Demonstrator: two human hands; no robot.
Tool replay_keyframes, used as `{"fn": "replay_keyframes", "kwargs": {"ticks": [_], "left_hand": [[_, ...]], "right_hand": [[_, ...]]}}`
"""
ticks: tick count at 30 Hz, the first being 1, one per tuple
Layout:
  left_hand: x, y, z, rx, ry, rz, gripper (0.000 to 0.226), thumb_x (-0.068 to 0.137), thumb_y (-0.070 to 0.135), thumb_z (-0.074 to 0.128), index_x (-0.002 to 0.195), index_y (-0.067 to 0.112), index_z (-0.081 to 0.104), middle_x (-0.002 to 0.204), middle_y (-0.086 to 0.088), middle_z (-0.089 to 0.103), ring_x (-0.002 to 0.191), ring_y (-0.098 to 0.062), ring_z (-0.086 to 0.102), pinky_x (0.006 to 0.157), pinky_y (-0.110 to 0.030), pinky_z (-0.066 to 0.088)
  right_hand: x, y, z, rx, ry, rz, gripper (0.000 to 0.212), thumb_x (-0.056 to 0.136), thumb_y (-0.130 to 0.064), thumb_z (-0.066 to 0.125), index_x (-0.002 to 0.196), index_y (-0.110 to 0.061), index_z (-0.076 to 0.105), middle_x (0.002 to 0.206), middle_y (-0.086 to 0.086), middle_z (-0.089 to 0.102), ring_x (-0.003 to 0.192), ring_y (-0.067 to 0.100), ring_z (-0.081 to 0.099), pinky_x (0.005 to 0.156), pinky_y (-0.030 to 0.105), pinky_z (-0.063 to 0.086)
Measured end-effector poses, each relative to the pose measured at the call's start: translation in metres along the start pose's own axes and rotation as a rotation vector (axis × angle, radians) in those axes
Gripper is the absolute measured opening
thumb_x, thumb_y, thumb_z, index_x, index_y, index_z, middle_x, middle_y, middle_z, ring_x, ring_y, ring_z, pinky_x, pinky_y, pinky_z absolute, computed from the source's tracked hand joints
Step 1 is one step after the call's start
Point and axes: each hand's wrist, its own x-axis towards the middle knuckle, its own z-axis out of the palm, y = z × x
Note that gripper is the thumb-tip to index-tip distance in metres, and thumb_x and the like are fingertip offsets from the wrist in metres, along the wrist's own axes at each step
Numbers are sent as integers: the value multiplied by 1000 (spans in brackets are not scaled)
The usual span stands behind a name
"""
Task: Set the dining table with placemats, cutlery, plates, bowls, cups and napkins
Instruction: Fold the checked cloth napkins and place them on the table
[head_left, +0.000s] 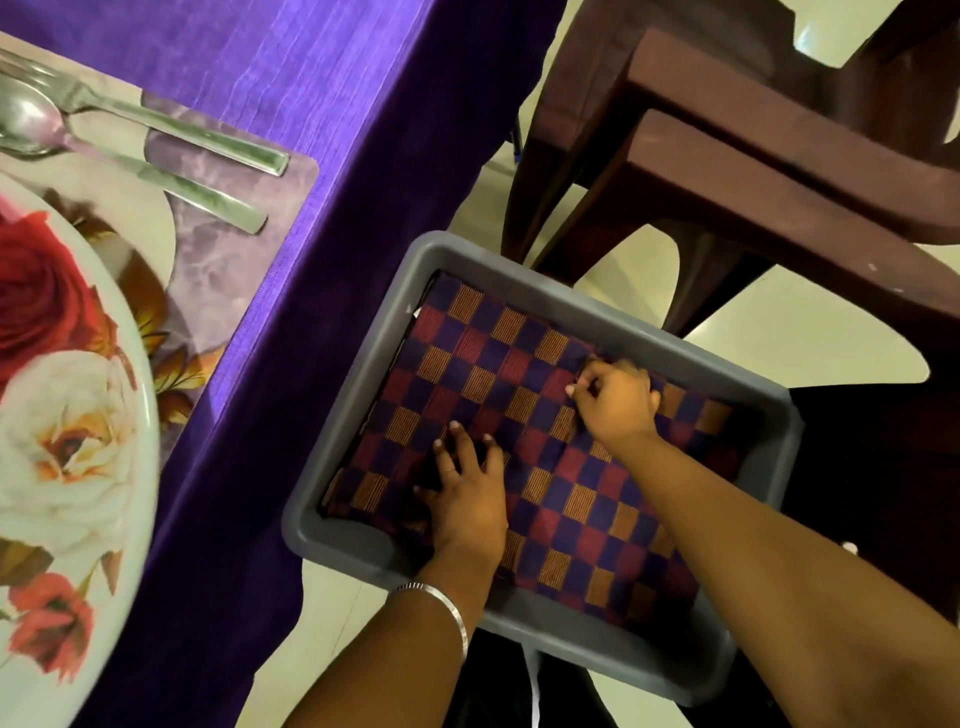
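Pale tiled floor (810, 322) beside a table under a purple tablecloth (291, 52). Grey plastic rectangular tray (571, 642) sits low by the table edge, filled with a checked purple, red and orange cloth napkin (587, 514). Left hand (465, 493) presses flat on the napkin, fingers spread, near the tray's left wall. Right hand (618, 397) pinches a napkin fold, close to the far rim. Brown plastic chairs (753, 171) crowd just beyond. Floral plate (57, 395), steel fork (156, 122), spoon (130, 169) on marbled placemat (228, 270).

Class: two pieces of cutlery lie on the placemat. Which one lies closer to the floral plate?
The spoon: its rounded bowl and handle lie right beside the plate; the fork, with tines, lies beyond it.
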Motion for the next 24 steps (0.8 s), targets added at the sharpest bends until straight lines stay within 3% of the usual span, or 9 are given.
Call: {"fn": "replay_keyframes", "kwargs": {"ticks": [3,5,8,11,13,16,18,21,24], "left_hand": [[0,0,-1,-1,-12,3,100,87,28,70,153,19,-5,158,-20,-20,146,-44,-7,107,-65,33],[1,1,0,3,-14,-1,100,87,27,71,153,19,-4,157,-20,-20,146,-45,-8,106,-66,33],[4,2,1,9,-20,-15,101,85,25,73,152,19,-2,157,-21,-20,146,-45,-8,106,-66,34],[6,3,1,13,-24,-20,101,84,25,74,152,20,-1,157,-20,-19,146,-45,-7,105,-66,34],[5,2,-1,26,-15,-6,99,84,26,73,152,21,2,157,-20,-19,146,-45,-7,105,-66,35],[-3,-8,-12,-33,-46,27,93,84,31,73,152,23,10,159,-15,-15,147,-41,-2,110,-58,33],[-14,-10,-25,-234,-55,16,74,86,38,69,146,19,29,159,-14,9,144,-37,17,111,-50,34],[-59,-3,-50,-659,110,89,41,92,35,61,125,12,55,127,-10,56,119,-26,54,98,-36,45],[-135,13,-74,-949,278,238,25,84,20,56,107,14,63,95,2,68,86,-4,62,79,-26,48]], "right_hand": [[-13,5,-4,-21,125,-167,8,81,-22,67,76,-16,64,126,7,46,123,29,34,103,41,25],[-21,11,-8,-34,103,-287,17,74,-21,69,66,-14,56,126,7,49,128,29,33,105,42,22],[-30,16,-15,-61,87,-398,18,71,-26,64,63,-17,51,91,-1,53,113,27,47,105,44,20],[-37,18,-24,-28,97,-464,9,77,-27,65,74,-22,58,80,-10,46,88,16,53,111,44,18],[-44,20,-31,-6,55,-500,9,80,-27,64,88,-23,63,87,-10,53,89,13,55,113,45,21],[-62,9,-55,33,-32,-541,27,82,-14,57,108,-17,65,101,-2,60,90,19,59,93,35,43],[-80,-1,-76,3,-75,-565,34,83,-8,54,114,-18,62,107,-1,60,88,20,59,79,26,40],[-119,-16,-105,-61,-108,-641,32,82,-8,50,111,-21,60,106,-3,60,92,21,59,72,29,45],[-169,-36,-134,-22,-140,-665,34,79,-9,49,105,-22,65,104,-3,59,94,21,61,78,35,51]]}}
